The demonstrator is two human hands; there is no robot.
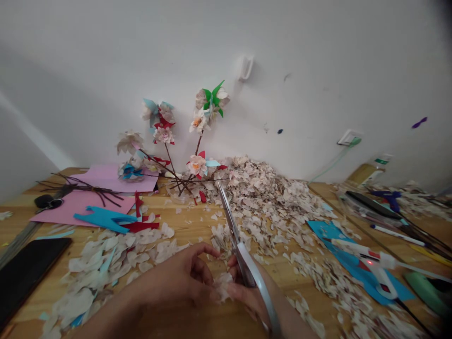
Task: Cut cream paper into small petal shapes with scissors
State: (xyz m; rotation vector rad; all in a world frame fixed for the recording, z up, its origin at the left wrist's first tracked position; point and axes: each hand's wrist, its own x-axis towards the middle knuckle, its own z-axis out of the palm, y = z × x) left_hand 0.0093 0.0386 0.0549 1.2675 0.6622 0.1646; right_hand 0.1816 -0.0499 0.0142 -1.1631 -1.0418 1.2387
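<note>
A pair of scissors [230,223] with pale grey handles is held in my right hand [252,299], blades pointing up and away. The thumb and fingers of that hand also pinch a whitish dried petal [223,286]. From the other side, my left hand [189,278] closes on the petal with thumb and fingertips, its index finger curved above. Both hands are close together over the front of the wooden table. Left of my left hand lie large pale petals [123,263]. Beyond the hands rises a heap of dried petals [264,181].
Handmade flowers [164,134] on twigs lean at the wall. Pink paper [113,176], cut blue paper [106,219] and a black phone [33,273] lie left. At right, a glue gun [379,278] with a red light rests on blue paper [334,230].
</note>
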